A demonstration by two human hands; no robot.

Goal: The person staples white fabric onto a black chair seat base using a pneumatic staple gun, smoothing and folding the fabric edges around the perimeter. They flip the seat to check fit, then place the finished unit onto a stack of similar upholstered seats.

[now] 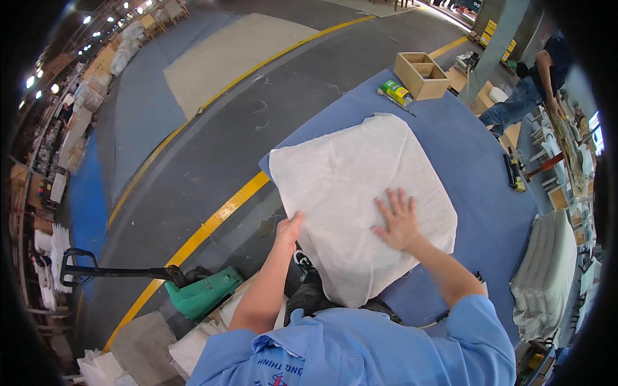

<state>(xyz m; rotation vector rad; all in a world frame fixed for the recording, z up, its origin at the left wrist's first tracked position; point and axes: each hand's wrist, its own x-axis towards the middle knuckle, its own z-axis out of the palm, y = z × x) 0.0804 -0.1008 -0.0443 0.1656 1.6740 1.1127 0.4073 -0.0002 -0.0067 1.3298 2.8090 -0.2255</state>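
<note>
A large, roughly square white fabric piece [351,186] lies on the blue-covered table [489,186], with its left and near edges reaching past the table toward me. Whether padding or a board is inside it cannot be told. My left hand [290,230] grips its left edge, thumb along the top and the other fingers partly hidden at the rim. Spread flat on the upper surface, right of the middle, is my right hand [400,224]. Soft creases run across the cloth, and loose threads show at its far edge.
A divided wooden box [421,76], a green-and-yellow can [396,91] and a thin tool [396,104] sit at the table's far end. A power tool [514,170] is at the right edge, by stacked white cushions [546,273]. A green pallet jack [203,293] stands left; a co-worker [531,90] stands far right.
</note>
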